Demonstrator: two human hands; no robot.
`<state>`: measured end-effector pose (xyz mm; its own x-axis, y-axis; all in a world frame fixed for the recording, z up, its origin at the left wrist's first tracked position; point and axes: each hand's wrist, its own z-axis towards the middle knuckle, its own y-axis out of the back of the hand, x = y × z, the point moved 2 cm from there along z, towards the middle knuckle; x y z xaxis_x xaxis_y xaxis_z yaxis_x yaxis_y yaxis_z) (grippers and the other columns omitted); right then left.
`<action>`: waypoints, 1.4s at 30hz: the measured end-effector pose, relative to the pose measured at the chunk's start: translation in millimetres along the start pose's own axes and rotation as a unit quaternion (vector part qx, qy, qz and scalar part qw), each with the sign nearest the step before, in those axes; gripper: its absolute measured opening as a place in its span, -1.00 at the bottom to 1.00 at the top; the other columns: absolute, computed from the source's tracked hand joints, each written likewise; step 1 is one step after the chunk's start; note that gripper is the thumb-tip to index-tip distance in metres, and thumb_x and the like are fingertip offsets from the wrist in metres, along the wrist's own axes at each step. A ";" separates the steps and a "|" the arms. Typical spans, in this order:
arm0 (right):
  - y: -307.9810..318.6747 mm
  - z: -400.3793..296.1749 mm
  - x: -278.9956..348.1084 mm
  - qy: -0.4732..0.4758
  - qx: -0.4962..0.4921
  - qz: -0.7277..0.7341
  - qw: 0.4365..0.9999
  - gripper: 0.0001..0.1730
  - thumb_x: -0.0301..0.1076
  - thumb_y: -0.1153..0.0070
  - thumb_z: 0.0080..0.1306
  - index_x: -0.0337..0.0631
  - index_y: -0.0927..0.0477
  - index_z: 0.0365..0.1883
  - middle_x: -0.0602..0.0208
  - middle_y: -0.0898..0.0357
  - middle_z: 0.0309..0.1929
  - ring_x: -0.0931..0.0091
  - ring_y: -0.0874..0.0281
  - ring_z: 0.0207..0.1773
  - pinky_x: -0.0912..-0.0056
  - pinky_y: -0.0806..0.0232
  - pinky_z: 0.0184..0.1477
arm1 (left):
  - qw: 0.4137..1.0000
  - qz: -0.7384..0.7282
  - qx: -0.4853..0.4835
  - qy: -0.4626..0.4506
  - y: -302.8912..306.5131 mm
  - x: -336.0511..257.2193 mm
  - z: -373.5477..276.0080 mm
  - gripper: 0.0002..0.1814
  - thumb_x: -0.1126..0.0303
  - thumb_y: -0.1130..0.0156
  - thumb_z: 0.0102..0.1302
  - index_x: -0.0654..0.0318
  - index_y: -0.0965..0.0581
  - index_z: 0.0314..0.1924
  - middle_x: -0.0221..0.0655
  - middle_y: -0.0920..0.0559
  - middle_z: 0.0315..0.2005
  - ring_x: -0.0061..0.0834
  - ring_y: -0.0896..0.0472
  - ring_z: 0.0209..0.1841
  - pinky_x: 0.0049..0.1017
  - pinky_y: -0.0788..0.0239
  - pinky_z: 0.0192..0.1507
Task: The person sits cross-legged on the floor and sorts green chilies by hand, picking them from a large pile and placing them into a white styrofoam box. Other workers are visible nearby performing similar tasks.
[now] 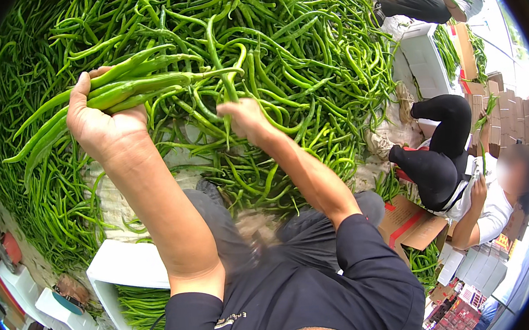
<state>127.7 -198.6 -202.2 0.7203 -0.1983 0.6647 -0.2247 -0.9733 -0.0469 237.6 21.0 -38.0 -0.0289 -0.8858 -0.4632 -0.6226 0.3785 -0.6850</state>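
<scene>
My left hand (pixel 102 116) is closed around a bunch of long green chili peppers (pixel 138 89), their tips pointing left and their stems right. My right hand (pixel 243 119), blurred, grips a long green chili pepper (pixel 213 50) just right of the bunch's stem ends. Beneath and beyond both hands spreads a large heap of loose green chili peppers (pixel 290 33). Some pale cloth sheeting (pixel 120 202) shows through between the peppers, close to my knees.
By my left elbow stands a white foam box (pixel 123 259) holding neatly laid peppers. An opened cardboard carton (pixel 408 222) with peppers lies at my right. Two people sit along the right side, a seated person (pixel 441 162) nearer, both holding peppers. Another white foam box (pixel 419 62) stands between them.
</scene>
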 end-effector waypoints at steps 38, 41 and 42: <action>109.2 73.8 121.2 0.455 0.070 -0.873 0.163 -0.88 -0.35 -0.18 0.32 -0.10 -0.73 -0.37 0.39 -0.64 -0.25 0.42 -0.68 -0.13 0.34 -0.49 -0.17 | 0.999 -0.014 0.034 -0.028 6.4 -27.3 -41.8 -0.83 0.48 -0.28 0.31 0.38 -0.52 -0.15 -0.14 -0.64 -0.27 -0.15 -0.67 -0.18 -0.01 -0.59 0.05; 134.1 32.4 165.5 0.482 0.003 -0.860 0.169 -0.90 -0.36 -0.12 0.31 -0.11 -0.66 -0.28 0.37 -0.58 -0.27 0.42 -0.61 -0.12 0.31 -0.44 -0.04 | 0.997 -0.024 0.071 0.009 16.1 -27.9 -37.1 -0.84 0.47 -0.28 0.32 0.38 -0.53 -0.16 -0.14 -0.65 -0.27 -0.14 -0.67 -0.19 -0.01 -0.60 0.05; 143.0 20.5 177.3 0.497 -0.035 -0.849 0.179 -0.90 -0.37 -0.12 0.30 -0.12 -0.64 -0.27 0.36 -0.57 -0.25 0.41 -0.61 -0.11 0.33 -0.44 -0.03 | 0.995 -0.021 0.094 0.028 17.5 -30.0 -39.4 -0.84 0.46 -0.28 0.33 0.38 -0.53 -0.17 -0.13 -0.66 -0.27 -0.14 -0.67 -0.19 -0.01 -0.60 0.05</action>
<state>236.7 -375.4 -106.3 -0.6736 0.5281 -0.5171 -0.2689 0.4765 0.8370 196.7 43.7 -13.9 -0.0536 -0.9134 -0.4035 -0.4666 0.3801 -0.7986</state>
